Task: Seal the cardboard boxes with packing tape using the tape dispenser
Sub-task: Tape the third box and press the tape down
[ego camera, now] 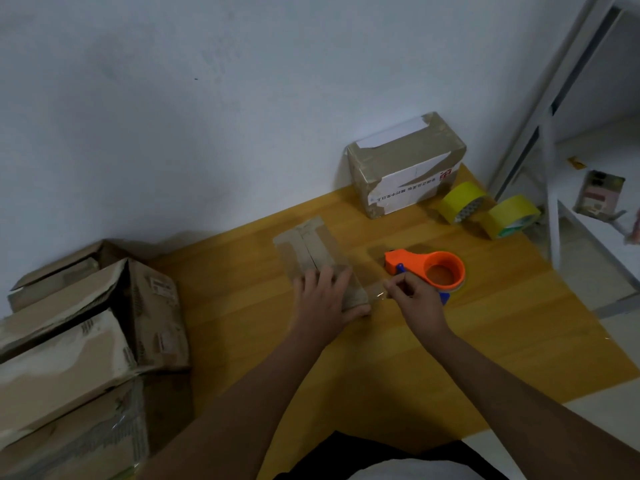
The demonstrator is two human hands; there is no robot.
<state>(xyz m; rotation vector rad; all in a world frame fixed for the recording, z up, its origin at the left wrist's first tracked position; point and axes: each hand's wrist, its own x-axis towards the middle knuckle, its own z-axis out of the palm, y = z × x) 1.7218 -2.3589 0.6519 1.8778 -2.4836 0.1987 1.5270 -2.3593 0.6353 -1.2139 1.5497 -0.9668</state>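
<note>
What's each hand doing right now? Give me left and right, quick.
Left hand: open, fingers spread flat, pressing down on the small cardboard box.
Right hand: fingers pinched, apparently on clear tape beside the orange tape dispenser.

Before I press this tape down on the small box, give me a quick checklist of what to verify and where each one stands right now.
1. Small box held steady: ok, the left hand rests flat on its near end.
2. Tape end in hand: ok, the right hand pinches a clear strip of tape beside the box.
3. Flaps closed: ok, the top seam looks shut.
4. Strip lined up with the seam: cannot tell, the tape is clear and blurred.
5. Tape dispenser within reach: ok, it lies on the wooden table just beyond the right hand.
6. Spare yellow tape rolls: ok, near the large box.
</note>
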